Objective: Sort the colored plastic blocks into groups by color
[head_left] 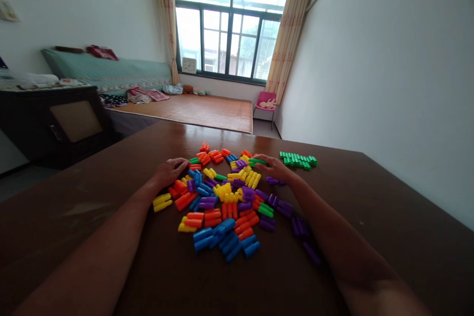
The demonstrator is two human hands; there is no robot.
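Note:
A pile of small plastic pieces in yellow [253,179], blue [228,243], orange-red [229,210] and purple [207,202] lies between my hands. My left hand [172,170] rests at the pile's left edge, its fingers pressed together beside a green piece [194,161]; anything between the fingertips is hidden. At the pile's upper right, my right hand [273,167] is closed on a green piece [256,162]. Past it, to the right, many green pieces [298,160] sit together in rows. Several purple pieces [299,226] are spread near my right forearm.
Everything lies on a dark brown table [170,276]. Beyond its far edge are a low bed with a woven mat [207,111], a pink chair [265,101] and a window. A dark cabinet [29,128] stands at the left.

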